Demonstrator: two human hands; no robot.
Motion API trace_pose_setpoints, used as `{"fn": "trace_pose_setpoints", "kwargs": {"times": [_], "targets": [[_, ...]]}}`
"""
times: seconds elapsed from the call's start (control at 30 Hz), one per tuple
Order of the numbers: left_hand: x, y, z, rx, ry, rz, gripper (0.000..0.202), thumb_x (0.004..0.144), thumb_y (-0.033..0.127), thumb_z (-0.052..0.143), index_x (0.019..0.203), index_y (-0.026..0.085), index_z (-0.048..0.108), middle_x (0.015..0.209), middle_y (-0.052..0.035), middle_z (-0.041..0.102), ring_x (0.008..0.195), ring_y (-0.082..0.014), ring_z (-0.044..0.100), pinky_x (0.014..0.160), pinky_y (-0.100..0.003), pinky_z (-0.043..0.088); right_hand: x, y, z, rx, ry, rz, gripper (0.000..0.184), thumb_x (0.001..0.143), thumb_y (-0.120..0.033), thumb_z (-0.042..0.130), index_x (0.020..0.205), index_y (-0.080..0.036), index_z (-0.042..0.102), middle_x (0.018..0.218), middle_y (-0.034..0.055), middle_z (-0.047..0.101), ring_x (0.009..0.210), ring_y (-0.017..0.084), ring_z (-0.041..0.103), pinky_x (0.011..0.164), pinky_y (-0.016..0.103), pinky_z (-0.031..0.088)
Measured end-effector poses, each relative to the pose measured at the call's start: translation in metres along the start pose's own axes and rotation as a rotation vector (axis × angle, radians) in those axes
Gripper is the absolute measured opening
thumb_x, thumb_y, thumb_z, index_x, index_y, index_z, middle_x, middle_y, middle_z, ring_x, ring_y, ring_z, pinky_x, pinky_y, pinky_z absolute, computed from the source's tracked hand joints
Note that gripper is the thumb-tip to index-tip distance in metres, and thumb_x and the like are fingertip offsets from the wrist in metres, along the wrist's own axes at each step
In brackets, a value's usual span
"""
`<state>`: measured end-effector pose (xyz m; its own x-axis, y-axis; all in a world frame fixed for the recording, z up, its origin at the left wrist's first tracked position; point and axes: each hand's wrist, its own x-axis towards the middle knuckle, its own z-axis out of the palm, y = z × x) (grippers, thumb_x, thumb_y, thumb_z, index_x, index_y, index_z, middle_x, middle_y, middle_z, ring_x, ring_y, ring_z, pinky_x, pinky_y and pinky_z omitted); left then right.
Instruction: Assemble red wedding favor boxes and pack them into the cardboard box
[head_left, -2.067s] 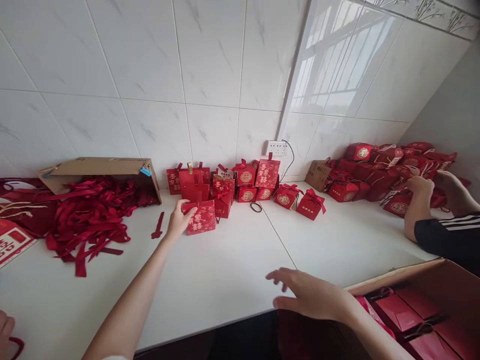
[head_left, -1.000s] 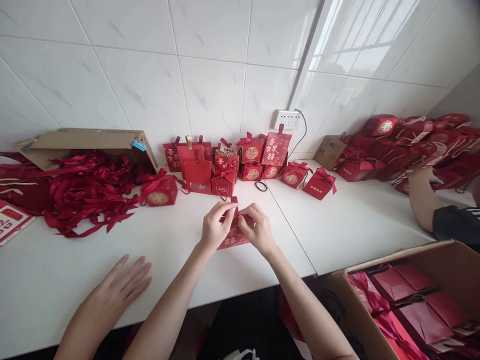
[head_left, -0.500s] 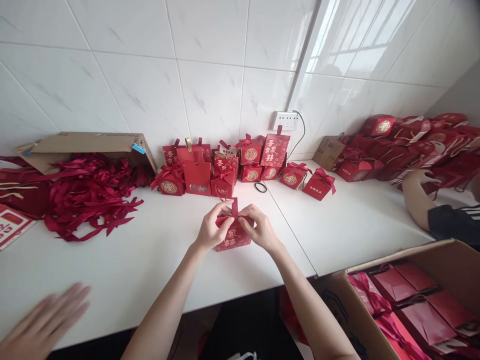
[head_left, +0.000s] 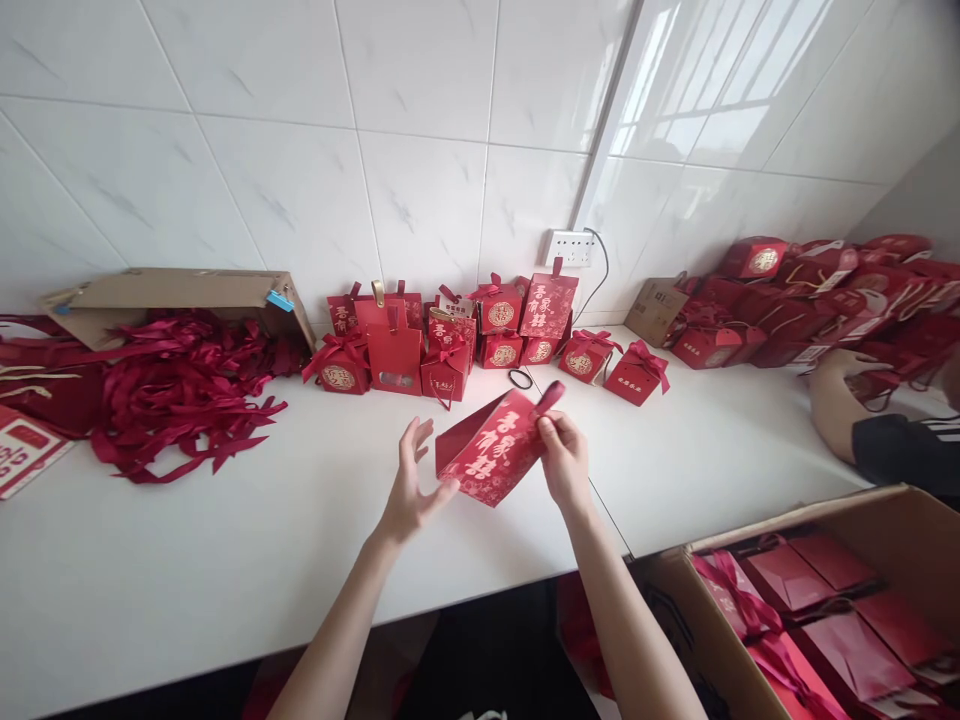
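Observation:
A red gift box (head_left: 491,450) with pale printed characters is tilted above the white table, its ribbon loop (head_left: 550,397) pointing up and right. My right hand (head_left: 564,455) pinches the box at its upper corner, by the base of the loop. On the other side, my left hand (head_left: 414,480) has its fingers spread, thumb near the box's lower left edge; whether the thumb touches it I cannot tell. Behind, a small red box with a bow (head_left: 447,372) stands in a row of similar boxes, and a black ring (head_left: 520,379) lies on the table.
A heap of red ribbons (head_left: 180,400) spills from a cardboard box (head_left: 202,285) at left. Red boxes (head_left: 795,290) pile up at back right, near another person's arm (head_left: 832,410). A carton (head_left: 795,515) holding red boxes stands front right. A power strip (head_left: 568,248) hangs on the wall.
The gift box has gone from upright to tilted, raised in my right hand. My left hand has let go of its top and spread. Another person's hand at lower left has left view.

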<state>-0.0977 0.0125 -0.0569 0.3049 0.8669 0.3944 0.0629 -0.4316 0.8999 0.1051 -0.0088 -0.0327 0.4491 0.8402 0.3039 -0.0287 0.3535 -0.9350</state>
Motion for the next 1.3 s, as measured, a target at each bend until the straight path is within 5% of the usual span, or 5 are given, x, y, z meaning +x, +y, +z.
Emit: {"fn": "trace_pose_setpoints", "kwargs": {"times": [0.13, 0.33, 0.57, 0.83, 1.3], "targets": [[-0.021, 0.022, 0.024, -0.05, -0.069, -0.118, 0.093, 0.07, 0.041, 0.071, 0.14, 0.025, 0.013, 0.14, -0.0163, 0.037, 0.129, -0.0304, 0.04, 0.101, -0.045, 0.04, -0.011, 0.001, -0.012, 0.142, 0.084, 0.029, 0.027, 0.077, -0.048, 0.057, 0.074, -0.023, 0.046, 0.07, -0.0032, 0.057, 0.063, 0.013, 0.054, 0.065, 0.028, 0.045], [-0.019, 0.064, 0.036, -0.052, 0.125, 0.059, 0.088, 0.063, 0.049, 0.075, 0.133, 0.025, 0.027, 0.125, -0.0121, 0.049, 0.112, -0.0283, 0.053, 0.089, -0.038, 0.049, -0.029, -0.019, -0.008, 0.361, 0.095, 0.266, 0.026, 0.071, -0.046, 0.068, 0.074, -0.023, 0.056, 0.072, -0.0009, 0.065, 0.063, 0.015, 0.06, 0.063, 0.029, 0.05], [-0.013, 0.103, 0.031, -0.39, -0.07, -0.257, 0.035, 0.085, 0.053, 0.048, 0.108, 0.026, 0.047, 0.083, -0.0005, 0.064, 0.043, -0.01, 0.056, 0.026, -0.019, 0.035, -0.044, -0.049, -0.009, 0.344, -0.169, 0.784, 0.029, 0.082, -0.044, 0.056, 0.083, -0.016, 0.063, 0.07, 0.006, 0.068, 0.06, 0.019, 0.065, 0.055, 0.03, 0.053], [-0.023, 0.102, 0.052, -0.415, 0.097, -0.245, 0.03, 0.081, 0.046, 0.059, 0.097, 0.021, 0.051, 0.109, -0.0046, 0.061, 0.084, -0.0186, 0.067, 0.056, -0.026, 0.059, -0.071, -0.064, -0.028, 0.476, -0.068, 0.514, 0.048, 0.083, -0.059, 0.043, 0.112, -0.025, 0.059, 0.104, 0.0072, 0.068, 0.09, 0.026, 0.067, 0.065, 0.039, 0.058], [-0.037, 0.091, 0.104, -0.868, -0.271, -0.519, 0.049, 0.084, 0.06, 0.042, 0.111, 0.021, 0.055, 0.119, -0.0107, 0.061, 0.102, -0.0282, 0.063, 0.08, -0.043, 0.057, -0.104, -0.104, -0.07, 0.054, 0.147, 0.345, 0.063, 0.08, -0.047, 0.061, 0.135, -0.033, 0.034, 0.114, 0.002, 0.062, 0.077, 0.018, 0.067, 0.055, 0.027, 0.059]]}}
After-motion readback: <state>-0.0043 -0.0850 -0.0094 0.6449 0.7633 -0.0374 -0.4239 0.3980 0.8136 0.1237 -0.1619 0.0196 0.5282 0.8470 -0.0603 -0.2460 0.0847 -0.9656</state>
